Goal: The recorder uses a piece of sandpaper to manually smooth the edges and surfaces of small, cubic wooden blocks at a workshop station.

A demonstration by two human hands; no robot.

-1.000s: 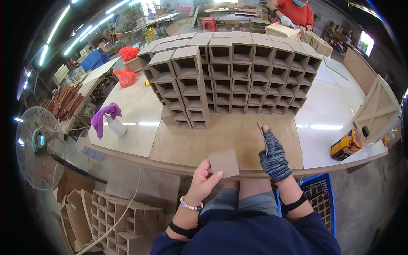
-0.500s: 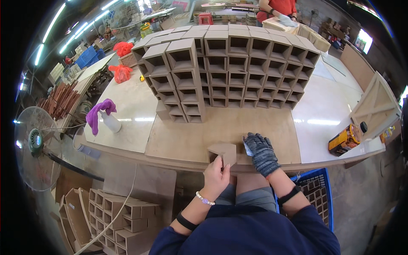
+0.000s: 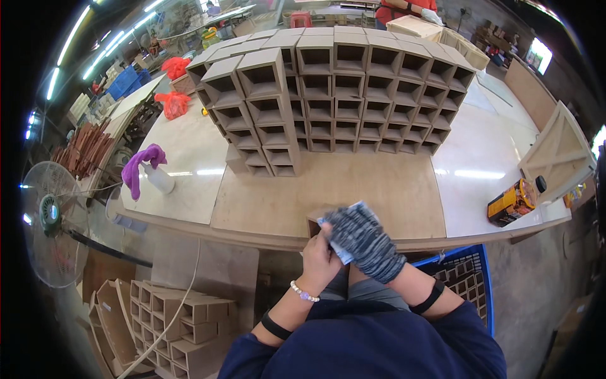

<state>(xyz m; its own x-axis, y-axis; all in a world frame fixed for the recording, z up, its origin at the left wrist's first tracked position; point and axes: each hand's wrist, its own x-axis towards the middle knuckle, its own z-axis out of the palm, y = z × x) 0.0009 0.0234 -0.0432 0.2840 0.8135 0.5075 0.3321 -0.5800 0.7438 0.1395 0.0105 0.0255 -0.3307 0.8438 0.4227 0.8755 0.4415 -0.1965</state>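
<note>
Hands meet at the counter [image 3: 265, 208] edge: left hand [image 3: 320, 256] grips a small wooden box [image 3: 314, 222], while the gloved right hand [image 3: 361, 235], curled, presses a pale cloth [image 3: 341, 251] against it.

Orange plastic bags [image 3: 175, 101] lie on the table's [image 3: 189, 164] far-left corner.

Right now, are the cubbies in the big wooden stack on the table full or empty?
Empty: every visible opening in the stack of wooden boxes shows only bare wood inside.
</note>
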